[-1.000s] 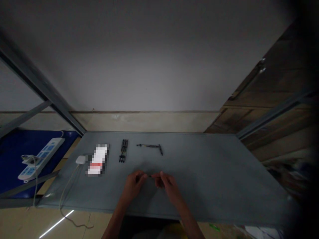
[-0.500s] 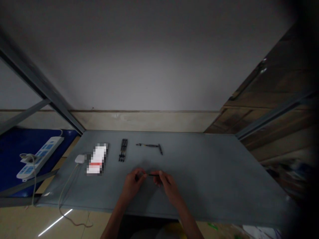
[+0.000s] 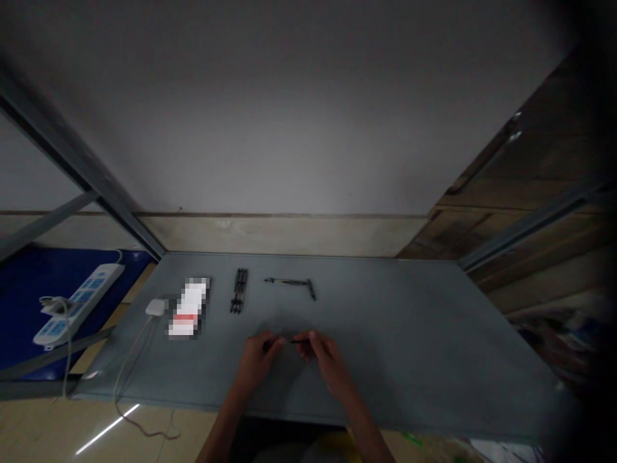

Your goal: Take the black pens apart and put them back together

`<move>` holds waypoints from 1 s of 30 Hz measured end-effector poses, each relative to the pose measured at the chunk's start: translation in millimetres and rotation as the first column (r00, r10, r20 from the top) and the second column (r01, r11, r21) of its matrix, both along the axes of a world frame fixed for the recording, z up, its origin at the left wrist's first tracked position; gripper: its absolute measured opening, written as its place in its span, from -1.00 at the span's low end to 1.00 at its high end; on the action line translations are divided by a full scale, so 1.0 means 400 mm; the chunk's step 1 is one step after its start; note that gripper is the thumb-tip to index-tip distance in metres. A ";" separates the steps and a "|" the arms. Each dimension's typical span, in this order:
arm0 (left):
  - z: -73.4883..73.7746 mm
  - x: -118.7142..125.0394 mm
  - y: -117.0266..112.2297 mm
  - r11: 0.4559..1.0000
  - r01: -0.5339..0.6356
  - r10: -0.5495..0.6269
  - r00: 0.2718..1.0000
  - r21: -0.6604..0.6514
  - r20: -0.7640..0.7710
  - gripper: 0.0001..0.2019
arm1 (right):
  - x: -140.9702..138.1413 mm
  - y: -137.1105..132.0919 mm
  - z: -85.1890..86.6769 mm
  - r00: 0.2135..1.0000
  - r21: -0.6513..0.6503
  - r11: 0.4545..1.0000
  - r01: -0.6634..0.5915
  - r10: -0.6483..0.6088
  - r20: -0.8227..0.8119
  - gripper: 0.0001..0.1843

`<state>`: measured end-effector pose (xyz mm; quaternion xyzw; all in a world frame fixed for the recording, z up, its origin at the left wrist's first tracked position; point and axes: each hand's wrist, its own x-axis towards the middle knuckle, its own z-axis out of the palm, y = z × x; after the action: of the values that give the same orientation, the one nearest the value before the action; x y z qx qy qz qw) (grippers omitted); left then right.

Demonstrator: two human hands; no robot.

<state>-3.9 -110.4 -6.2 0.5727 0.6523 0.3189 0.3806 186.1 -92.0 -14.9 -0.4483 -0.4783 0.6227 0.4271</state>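
Note:
In front of me, close above the grey table (image 3: 414,347), my right hand (image 3: 326,359) pinches a slim black pen-like piece (image 3: 299,341) whose tip points left. My left hand (image 3: 259,358) faces it with thumb and fingers pressed together. A dark spot shows within the left fingers, too small to make out. The two hands are a short gap apart. Beyond the left hand, several slim black parts (image 3: 238,290) lie side by side in a bundle. Farther right, a thin black rod (image 3: 288,281) meets a short black piece (image 3: 311,289) at an angle.
Left of the black parts lies a blurred-out phone-like object (image 3: 189,307) by a white charger (image 3: 155,307) with its cable. A white power strip (image 3: 80,303) rests on a blue surface at the far left. Metal posts (image 3: 130,222) frame the table, with a wall behind.
Less of the black piece shows between the hands now, and its tip sits slightly farther right. Both hands stay in nearly the same place.

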 end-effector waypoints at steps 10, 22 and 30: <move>0.014 0.000 -0.001 0.999 0.036 -0.036 0.996 -0.007 0.086 -0.66 | 0.001 0.001 0.005 1.000 -0.009 1.000 0.008 -0.008 -0.012 -0.44; 0.005 -0.003 0.000 0.998 0.058 -0.058 0.997 0.011 0.058 -0.67 | -0.001 0.000 0.004 0.998 -0.015 1.000 0.004 -0.003 0.059 -0.42; 0.006 -0.007 -0.001 0.997 0.073 -0.073 0.993 -0.003 0.088 -0.66 | 0.000 0.003 0.006 0.998 -0.008 1.000 0.013 -0.013 0.063 -0.38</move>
<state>-6.9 -110.7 -3.6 0.5804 0.6146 0.3276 0.4219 185.9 -91.0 -12.4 -0.4725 -0.4858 0.6076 0.4141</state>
